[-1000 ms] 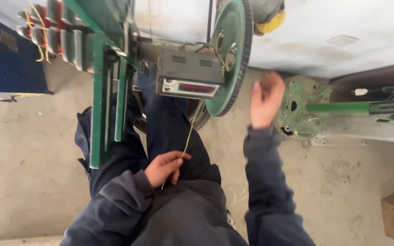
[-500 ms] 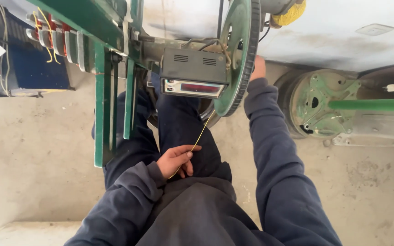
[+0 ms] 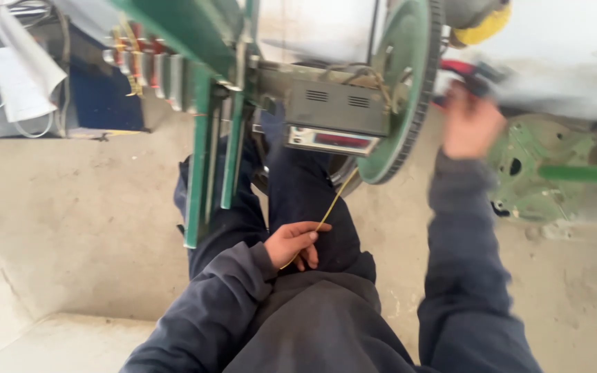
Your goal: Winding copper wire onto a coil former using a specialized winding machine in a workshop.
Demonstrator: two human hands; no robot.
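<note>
Centre frame: left hand [image 3: 294, 243] pinching yellow wire [image 3: 331, 206], strand running up to green wheel [image 3: 402, 90] above. Upper right: right hand [image 3: 470, 123] blurred near red-handled tool [image 3: 466, 72], grip impossible to tell. Likely risk: fingers or wire snagged should wheel turn.

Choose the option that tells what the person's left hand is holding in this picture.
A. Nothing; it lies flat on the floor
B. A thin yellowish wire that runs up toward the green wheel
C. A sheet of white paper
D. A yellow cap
B: the left hand pinches a thin yellowish wire between its fingers, and the wire slants up toward the green wheel.
</note>
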